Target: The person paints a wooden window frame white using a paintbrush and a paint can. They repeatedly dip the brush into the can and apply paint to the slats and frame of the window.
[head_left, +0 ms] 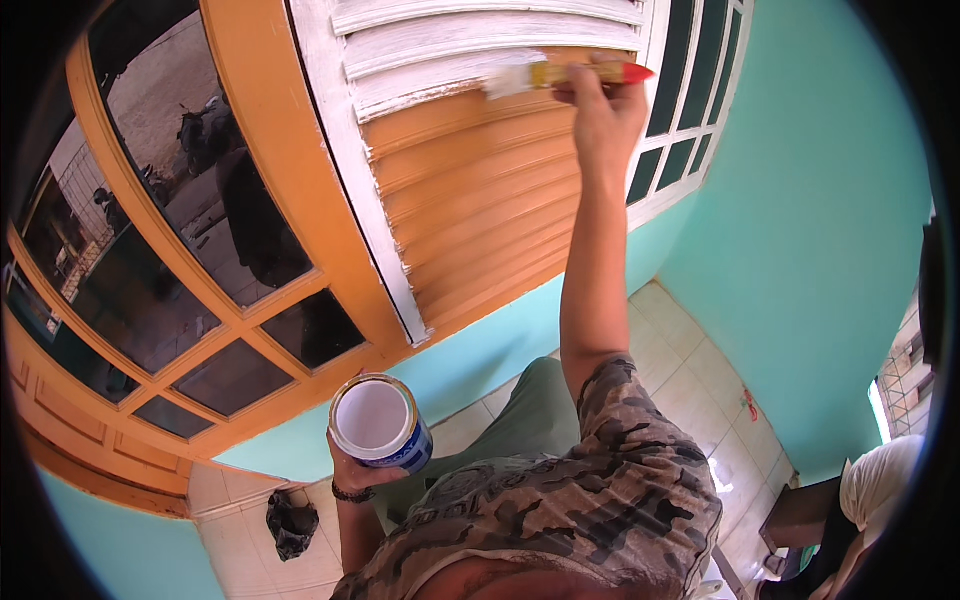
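Note:
My right hand (607, 105) is closed round the handle of a paintbrush (560, 76), its red handle end pointing right. White bristles lie against a slat of the louvered shutter (480, 190). Upper slats are white with paint, while the lower ones are orange-brown; the shutter's left upright is white too. Low in front of my body, my left hand (375, 474) holds a paint can (376, 420). It is a blue-labelled tin with its mouth uncovered and a white inside. How much paint it contains I cannot tell.
Left of the shutter is an orange window frame (225, 345) with dark reflecting glass. White-framed panes (680, 110) and a turquoise wall (810, 220) are on the right. A black plastic bag (292, 523) lies on the tiled floor (240, 560). Another person (880, 490) is at lower right.

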`<action>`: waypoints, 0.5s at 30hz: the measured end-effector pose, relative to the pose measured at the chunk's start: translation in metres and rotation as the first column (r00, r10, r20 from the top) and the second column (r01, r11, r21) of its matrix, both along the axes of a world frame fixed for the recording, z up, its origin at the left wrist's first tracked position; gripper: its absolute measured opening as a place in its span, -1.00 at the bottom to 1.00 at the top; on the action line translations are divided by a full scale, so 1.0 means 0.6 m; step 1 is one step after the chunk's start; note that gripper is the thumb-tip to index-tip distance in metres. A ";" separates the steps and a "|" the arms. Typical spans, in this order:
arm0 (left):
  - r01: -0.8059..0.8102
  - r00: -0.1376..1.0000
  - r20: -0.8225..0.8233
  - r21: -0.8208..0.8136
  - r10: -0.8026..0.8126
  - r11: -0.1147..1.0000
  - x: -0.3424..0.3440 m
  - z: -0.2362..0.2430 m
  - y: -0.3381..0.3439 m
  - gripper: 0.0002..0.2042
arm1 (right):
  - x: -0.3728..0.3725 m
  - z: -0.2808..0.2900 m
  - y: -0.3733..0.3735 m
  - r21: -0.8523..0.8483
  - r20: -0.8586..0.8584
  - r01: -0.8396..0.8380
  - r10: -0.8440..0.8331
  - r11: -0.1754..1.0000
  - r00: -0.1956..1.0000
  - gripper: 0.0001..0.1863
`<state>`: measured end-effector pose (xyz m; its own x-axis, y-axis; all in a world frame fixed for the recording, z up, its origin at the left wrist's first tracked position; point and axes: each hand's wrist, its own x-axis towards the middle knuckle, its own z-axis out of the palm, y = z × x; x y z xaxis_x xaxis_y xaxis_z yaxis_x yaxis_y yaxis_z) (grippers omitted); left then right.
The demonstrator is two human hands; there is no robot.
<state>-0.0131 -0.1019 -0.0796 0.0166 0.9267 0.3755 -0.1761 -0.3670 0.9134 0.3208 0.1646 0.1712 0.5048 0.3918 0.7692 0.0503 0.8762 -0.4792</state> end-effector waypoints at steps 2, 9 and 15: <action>0.011 0.999 -0.042 -0.062 -0.014 0.998 -0.007 0.001 -0.002 0.18 | 0.043 0.016 -0.008 0.133 0.029 0.176 -0.181 0.976 0.983 -0.77; 0.042 0.997 -0.058 -0.047 -0.045 0.998 0.002 -0.020 0.012 0.19 | -0.052 0.024 -0.027 0.479 0.543 0.498 -0.690 0.723 0.479 -0.76; 0.077 0.993 -0.082 -0.046 -0.081 0.996 0.006 -0.036 0.030 0.18 | -0.130 0.036 -0.096 0.388 0.522 -0.027 -0.195 0.921 0.830 -0.78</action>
<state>-0.0096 -0.0838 -0.1014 0.1206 0.9362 0.3300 -0.1249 -0.3155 0.9407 0.2428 0.1068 0.1928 -0.0203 0.0034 0.9998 0.2847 0.9586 0.0026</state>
